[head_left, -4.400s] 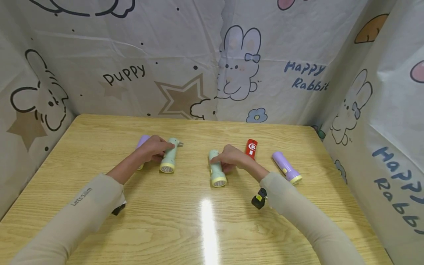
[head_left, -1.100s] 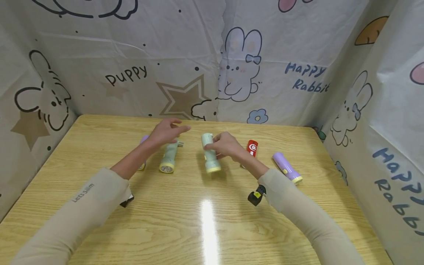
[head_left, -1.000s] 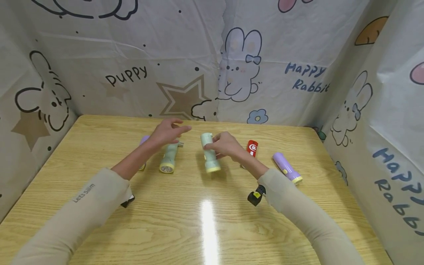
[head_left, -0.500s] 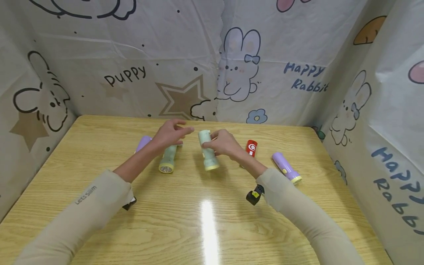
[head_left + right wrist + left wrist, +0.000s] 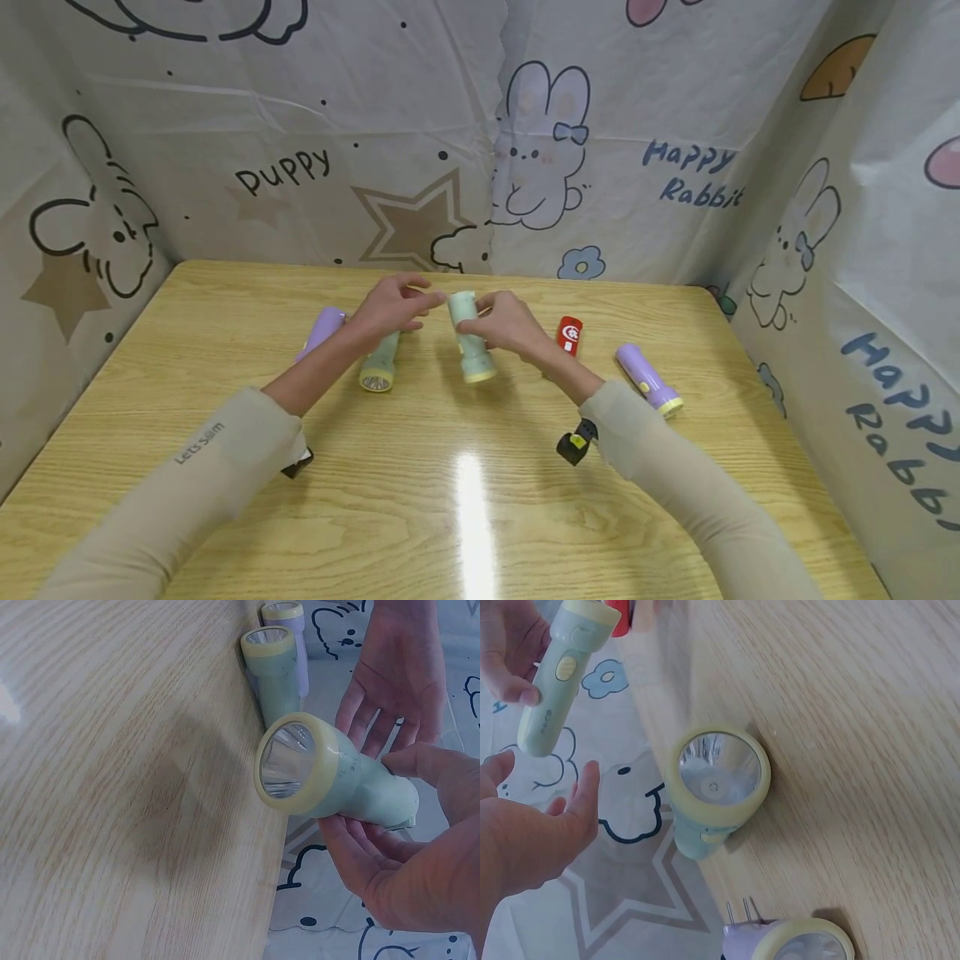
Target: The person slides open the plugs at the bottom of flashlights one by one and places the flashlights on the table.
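Observation:
My right hand (image 5: pixel 512 322) grips a pale green flashlight (image 5: pixel 474 354) with a yellow rim, thumb on one side and fingers on the other. Its lens end tilts down, held above the table with a shadow beneath. My left hand (image 5: pixel 392 307) reaches toward the flashlight's tail end, fingers spread; the left wrist view shows a gap between those fingertips (image 5: pixel 590 776) and the tail. Below the left hand lies a second green flashlight (image 5: pixel 379 367), partly covered by it. A purple flashlight (image 5: pixel 324 327) lies behind the left forearm, its two plug prongs visible in the left wrist view.
Right of the right hand lies a red object (image 5: pixel 569 333) with a white emblem, partly hidden by the wrist. Farther right is another purple flashlight (image 5: pixel 647 377). A printed cloth (image 5: pixel 300 217) walls the wooden table (image 5: pixel 360 517) at the back and both sides.
The right hand has lifted its green flashlight off the table and moved it back and left. The left hand let go of the other green flashlight, rose, and moved right toward the held one.

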The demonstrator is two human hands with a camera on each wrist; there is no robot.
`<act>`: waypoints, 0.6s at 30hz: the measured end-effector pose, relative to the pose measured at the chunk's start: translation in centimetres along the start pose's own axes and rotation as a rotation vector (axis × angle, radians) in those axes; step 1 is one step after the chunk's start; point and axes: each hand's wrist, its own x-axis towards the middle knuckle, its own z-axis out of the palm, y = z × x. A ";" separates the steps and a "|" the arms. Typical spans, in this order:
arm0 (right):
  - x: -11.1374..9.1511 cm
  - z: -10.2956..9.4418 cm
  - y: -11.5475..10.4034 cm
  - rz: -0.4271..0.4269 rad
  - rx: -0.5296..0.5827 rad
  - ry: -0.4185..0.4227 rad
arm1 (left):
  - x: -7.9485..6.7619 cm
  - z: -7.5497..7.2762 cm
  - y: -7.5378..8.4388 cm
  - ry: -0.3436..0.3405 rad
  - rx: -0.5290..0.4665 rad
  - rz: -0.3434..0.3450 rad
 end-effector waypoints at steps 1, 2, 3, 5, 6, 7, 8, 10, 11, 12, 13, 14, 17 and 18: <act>0.0 0.0 0.0 -0.003 -0.005 0.000 | 0.0 0.1 0.0 -0.004 0.001 -0.002; 0.0 0.0 0.0 -0.006 -0.006 0.001 | 0.0 0.2 0.0 -0.009 -0.002 -0.005; 0.0 -0.1 0.0 -0.008 -0.008 0.002 | 0.0 0.3 0.1 -0.012 -0.008 -0.008; -0.1 -0.1 0.0 -0.009 -0.011 0.003 | 0.0 0.4 0.2 -0.020 -0.014 -0.010; -0.1 -0.1 -0.1 -0.009 -0.012 0.007 | -0.1 0.4 0.2 -0.026 -0.017 -0.008; -0.1 -0.1 -0.1 -0.009 -0.013 0.009 | -0.1 0.5 0.3 -0.028 -0.021 -0.006; -0.1 -0.1 -0.1 -0.008 -0.014 0.012 | -0.1 0.6 0.3 -0.029 -0.022 -0.005; -0.1 -0.1 -0.2 -0.008 -0.018 0.015 | -0.2 0.7 0.4 -0.035 -0.016 0.001; -0.1 -0.1 -0.2 -0.007 -0.020 0.016 | -0.2 0.7 0.5 -0.039 -0.014 0.005; -0.1 -0.1 -0.2 -0.008 -0.022 0.016 | -0.2 0.8 0.5 -0.043 -0.014 0.008; -0.1 -0.1 -0.2 -0.009 -0.024 0.015 | -0.3 0.9 0.5 -0.045 -0.012 0.009; -0.1 0.0 -0.2 -0.011 -0.026 0.015 | -0.3 0.9 0.5 -0.050 -0.011 0.011; -0.2 0.0 -0.3 -0.018 -0.025 0.013 | -0.2 1.2 0.4 -0.062 -0.015 0.020; -0.2 0.0 -0.3 -0.021 -0.023 0.012 | -0.2 1.2 0.4 -0.062 -0.016 0.021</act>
